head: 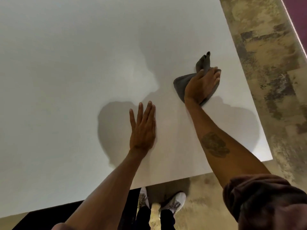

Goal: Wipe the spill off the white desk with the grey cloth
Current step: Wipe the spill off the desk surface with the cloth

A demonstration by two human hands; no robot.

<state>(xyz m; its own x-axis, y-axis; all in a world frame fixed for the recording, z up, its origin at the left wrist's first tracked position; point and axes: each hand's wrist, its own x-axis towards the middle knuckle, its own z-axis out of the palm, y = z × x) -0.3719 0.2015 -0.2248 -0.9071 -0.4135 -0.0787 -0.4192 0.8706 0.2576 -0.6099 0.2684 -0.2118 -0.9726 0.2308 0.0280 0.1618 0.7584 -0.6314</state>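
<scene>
Now our grey cloth [180,83] sits bunched near the R edge of the white desk [66,63], our R hand [201,85] curled over it, pressing, L hand [142,128] flat w/ straight fingers nearer the front edge, bare desktop stretching left, mottled floor [265,47] beyond.

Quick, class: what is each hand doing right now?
Left hand: open, flat on the white desk.
Right hand: holds the grey cloth against the desk.

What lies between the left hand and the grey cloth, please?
Only bare white desk, lightly shadowed, lies between the left hand and the grey cloth; the head view shows it.
</scene>
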